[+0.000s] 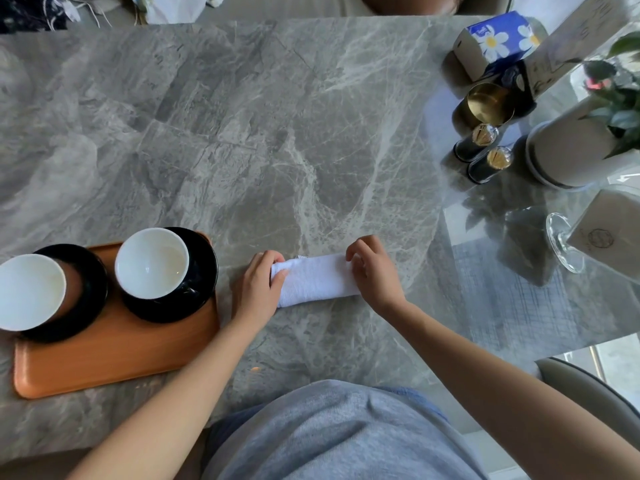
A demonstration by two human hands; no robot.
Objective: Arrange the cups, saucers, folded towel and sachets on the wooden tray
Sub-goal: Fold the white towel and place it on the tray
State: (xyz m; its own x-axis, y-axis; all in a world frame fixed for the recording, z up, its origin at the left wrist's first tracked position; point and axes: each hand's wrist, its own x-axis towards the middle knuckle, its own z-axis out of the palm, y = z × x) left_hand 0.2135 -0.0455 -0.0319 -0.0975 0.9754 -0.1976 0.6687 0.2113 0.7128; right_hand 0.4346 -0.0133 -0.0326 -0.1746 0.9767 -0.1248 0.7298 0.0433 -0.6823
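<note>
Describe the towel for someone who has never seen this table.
On the grey marble table, right of the wooden tray, the towel lies folded, its ends held by the left hand and right hand. Unlike the tray's white cups, it is a soft cloth bar.

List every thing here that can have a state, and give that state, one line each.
towel: folded, lying on the table, off the wooden tray.
left hand: grips the towel's left end.
right hand: pinches the towel's right end.
left cup: upright, looks empty, on the left saucer.
right cup: upright, looks empty, on the right saucer.
wooden tray: flat on the table, carrying both saucers.
</note>
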